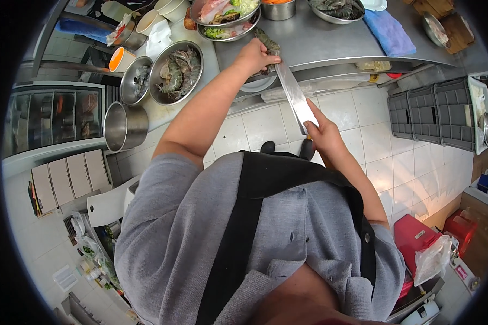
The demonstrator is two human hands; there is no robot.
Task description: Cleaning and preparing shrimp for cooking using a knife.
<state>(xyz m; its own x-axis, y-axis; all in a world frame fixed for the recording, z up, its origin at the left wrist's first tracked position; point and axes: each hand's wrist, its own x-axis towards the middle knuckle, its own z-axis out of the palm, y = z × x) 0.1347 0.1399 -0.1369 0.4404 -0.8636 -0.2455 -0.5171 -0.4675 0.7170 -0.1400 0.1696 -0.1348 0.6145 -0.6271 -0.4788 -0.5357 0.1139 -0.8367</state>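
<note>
In my left hand (251, 57), above the front edge of the steel counter, is a large grey-green prawn (267, 41), pinched between closed fingers. My right hand (324, 132) is closed round the rear end of a long knife (293, 89); its handle is mostly hidden. The bright blade points away from me, its tip touching or very near the prawn by my left fingertips. Left of my left forearm, a steel bowl (198, 73) holds several similar prawns. A smaller steel bowl (126, 89) beside it holds some grey pieces.
Stacked bowls of meat and vegetables (225, 33) stand beyond my left hand. A bowl of dark shellfish (336, 12) and a blue cloth (391, 33) lie farther right. A steel pot (126, 127) stands at left, a grey crate (431, 115) at right.
</note>
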